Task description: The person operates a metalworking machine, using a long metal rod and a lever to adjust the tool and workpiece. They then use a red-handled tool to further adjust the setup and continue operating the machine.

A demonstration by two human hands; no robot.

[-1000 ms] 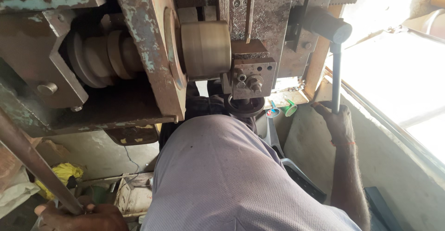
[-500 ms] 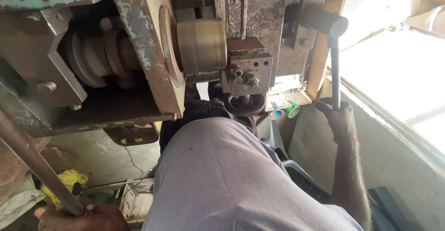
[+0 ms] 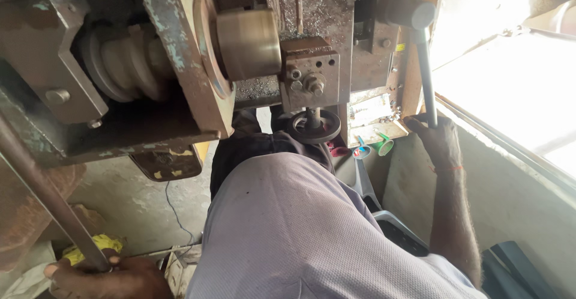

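Note:
I look down along my own body at an old, rusty lathe point(image 3: 180, 53). My left hand point(image 3: 105, 278) at the bottom left is closed around a long rusty metal bar point(image 3: 42, 191) that runs up to the left edge. My right hand point(image 3: 441, 140) grips the lower end of a dark lever handle point(image 3: 426, 74) at the right of the machine. A brass-coloured round workpiece point(image 3: 249, 44) sticks out of the chuck plate, touching the tool post block point(image 3: 309, 71). Below it sits a small black handwheel point(image 3: 313, 126).
My grey shirt point(image 3: 300, 233) fills the lower middle. A stepped pulley point(image 3: 129, 65) sits at the left of the machine. Small green, blue and red items point(image 3: 372, 149) lie on a ledge by the lever. A bright window sill point(image 3: 516, 107) runs along the right. Yellow cloth point(image 3: 90, 248) lies on the floor.
The view has shifted slightly left and down across the frames. Both hands keep their hold on the bar and the lever, with no clear movement of either.

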